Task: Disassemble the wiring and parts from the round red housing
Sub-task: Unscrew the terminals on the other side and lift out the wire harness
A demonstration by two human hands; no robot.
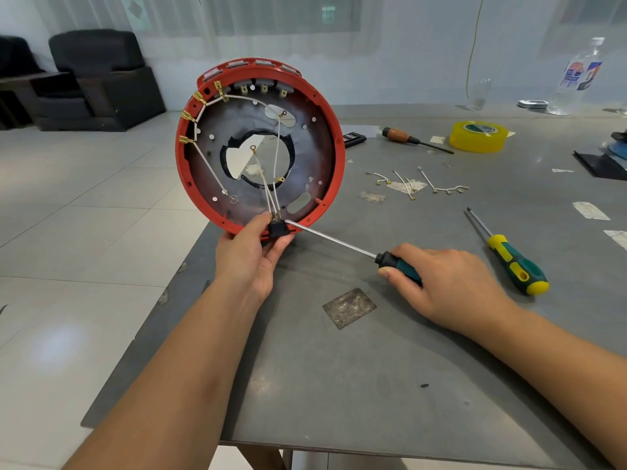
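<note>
Two hands work at the lowest point of the round red housing (325,106). The fingers (281,244) of the left hand (247,262) pinch a small black plastic socket (279,228) set in the rim, and so they also keep the housing upright on its edge at the corner of the grey worktop (339,385); I judge this is to turn the open inside toward the eyes. The right hand (448,283) is clenched around the green and black handle of a long screwdriver (332,240). Its thin steel shaft lies low over the worktop and its tip touches the socket, probably to lever it out or to free a clip.

Inside the housing, a dull dark metal plate with a rough central hole carries thin white wires (271,195) with brass terminals; several run down to the socket.

Further out on the worktop lie removed wire pieces (410,184), a second green and yellow screwdriver (515,262), a wooden-handled tool (403,136) and a roll of yellow tape (478,136).
</note>
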